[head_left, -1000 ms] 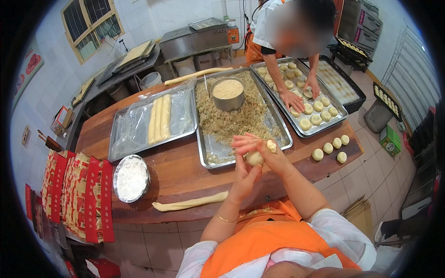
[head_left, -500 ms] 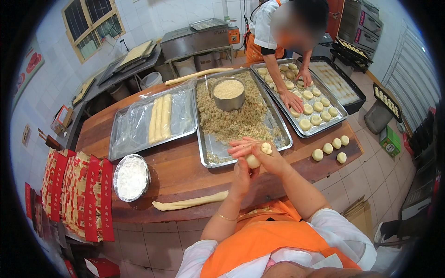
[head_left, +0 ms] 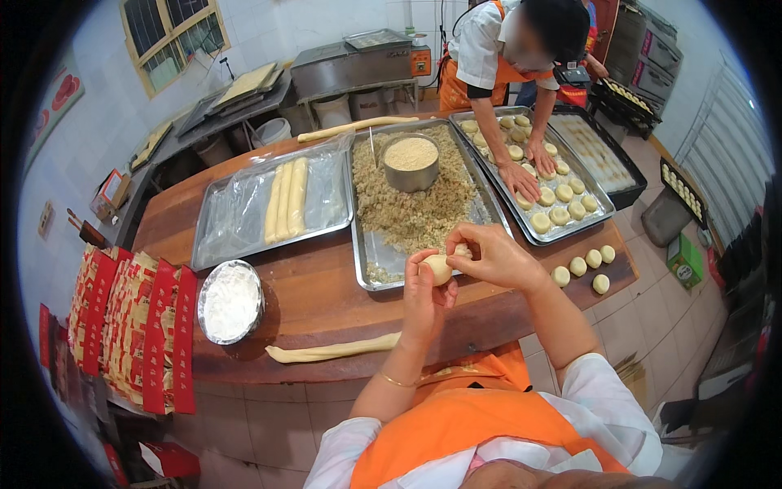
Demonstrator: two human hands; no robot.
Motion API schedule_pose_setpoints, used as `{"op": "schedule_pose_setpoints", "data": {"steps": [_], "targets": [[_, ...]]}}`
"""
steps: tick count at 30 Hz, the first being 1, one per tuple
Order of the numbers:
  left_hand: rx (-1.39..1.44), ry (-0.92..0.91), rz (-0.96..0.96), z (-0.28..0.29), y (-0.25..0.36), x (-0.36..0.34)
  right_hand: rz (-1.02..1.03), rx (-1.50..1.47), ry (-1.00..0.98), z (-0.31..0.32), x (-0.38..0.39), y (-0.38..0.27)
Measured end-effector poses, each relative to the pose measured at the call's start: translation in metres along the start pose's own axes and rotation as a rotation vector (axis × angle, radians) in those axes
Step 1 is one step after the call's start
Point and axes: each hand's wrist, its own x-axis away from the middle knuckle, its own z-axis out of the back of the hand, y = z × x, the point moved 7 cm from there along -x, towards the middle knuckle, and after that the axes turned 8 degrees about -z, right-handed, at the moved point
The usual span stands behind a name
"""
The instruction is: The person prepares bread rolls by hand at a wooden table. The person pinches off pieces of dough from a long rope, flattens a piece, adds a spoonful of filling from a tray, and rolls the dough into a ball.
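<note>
My left hand is closed around a smooth, pale dough ball above the near edge of the filling tray. My right hand is closed too, thumb and fingers pinching a small bit of dough against the ball's upper right side; whether that bit is still joined to it I cannot tell. Beyond both hands lies the metal tray of crumbly brown filling, with a round metal pot of pale crumbs standing in it. Several finished dough balls rest on the table to the right.
A dough rope lies along the near edge, left of a flour bowl. Farther left stand red packages. A film-lined tray bears dough rolls. Across the table, a co-worker presses dough rounds on another tray.
My right hand has turned from lying flat beside the dough to pinching at it from above. The co-worker's hands have shifted slightly across the rounds. The whole view has moved a little.
</note>
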Motion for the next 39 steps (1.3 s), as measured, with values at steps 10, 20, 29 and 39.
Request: {"op": "schedule_pose_setpoints", "data": {"steps": [10,20,29,39], "targets": [[0.043,-0.163,0.012,0.014,0.002,-0.001,0.115,0.031,-0.162,-0.003,-0.003,-0.020],[-0.016,-0.081,0.095,0.002,0.003,0.005,0.201,0.147,-0.174,-0.003,0.002,-0.027],[-0.276,0.047,0.199,0.019,-0.018,-0.001,0.217,0.218,-0.222,-0.010,0.010,-0.022],[-0.372,-0.423,0.193,0.006,-0.019,0.010,0.274,0.356,-0.248,-0.015,0.029,-0.017]]}}
